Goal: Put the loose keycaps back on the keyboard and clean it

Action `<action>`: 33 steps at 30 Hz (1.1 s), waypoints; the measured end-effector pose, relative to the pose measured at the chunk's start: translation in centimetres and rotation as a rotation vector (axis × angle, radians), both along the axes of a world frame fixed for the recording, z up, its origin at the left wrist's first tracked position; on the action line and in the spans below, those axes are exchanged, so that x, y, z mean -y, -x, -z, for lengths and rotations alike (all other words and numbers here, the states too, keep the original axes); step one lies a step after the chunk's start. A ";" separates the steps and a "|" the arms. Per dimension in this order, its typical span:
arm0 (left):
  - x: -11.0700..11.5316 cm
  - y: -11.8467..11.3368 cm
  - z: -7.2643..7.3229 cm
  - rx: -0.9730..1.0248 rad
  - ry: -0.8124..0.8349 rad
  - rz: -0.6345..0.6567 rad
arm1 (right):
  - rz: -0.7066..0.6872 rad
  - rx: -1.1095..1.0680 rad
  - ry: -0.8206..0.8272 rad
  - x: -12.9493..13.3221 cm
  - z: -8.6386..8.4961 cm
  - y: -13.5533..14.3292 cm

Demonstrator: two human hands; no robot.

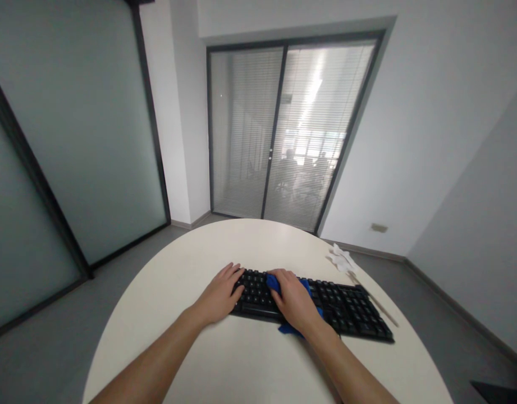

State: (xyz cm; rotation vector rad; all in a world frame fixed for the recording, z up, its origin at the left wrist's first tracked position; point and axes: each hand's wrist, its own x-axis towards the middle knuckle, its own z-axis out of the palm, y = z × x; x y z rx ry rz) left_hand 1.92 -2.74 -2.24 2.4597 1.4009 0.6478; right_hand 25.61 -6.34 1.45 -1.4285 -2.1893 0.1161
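A black keyboard (351, 311) lies on the round white table (241, 365). My left hand (219, 294) rests at the keyboard's left end, its thumb over the keys and its fingers along the back corner, gripping that end. Under my right hand (292, 297) is a blue cloth (289, 329), pressed onto the keys left of the keyboard's middle. My right fingers are bent over the cloth, which sticks out on both sides of the hand and over the front edge.
Behind the keyboard's right side, a thin stick (380, 306) with a white, ragged head (341, 259) lies near the table's right edge. Beyond the table are a glass door with blinds (258, 134) and frosted panels. A dark object (498, 391) shows at the lower right.
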 end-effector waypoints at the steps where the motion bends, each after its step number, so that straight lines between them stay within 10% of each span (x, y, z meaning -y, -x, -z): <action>1: 0.0 0.0 0.0 -0.001 -0.003 0.001 | -0.015 0.000 0.005 -0.1 0.1 -0.1; 16: -0.2 0.1 0.5 0.009 -0.035 0.006 | -0.260 0.108 0.114 -3.1 -2.3 1.5; 33: 0.0 0.2 0.3 0.014 -0.014 0.011 | -0.180 0.129 0.100 -1.5 -1.9 -1.7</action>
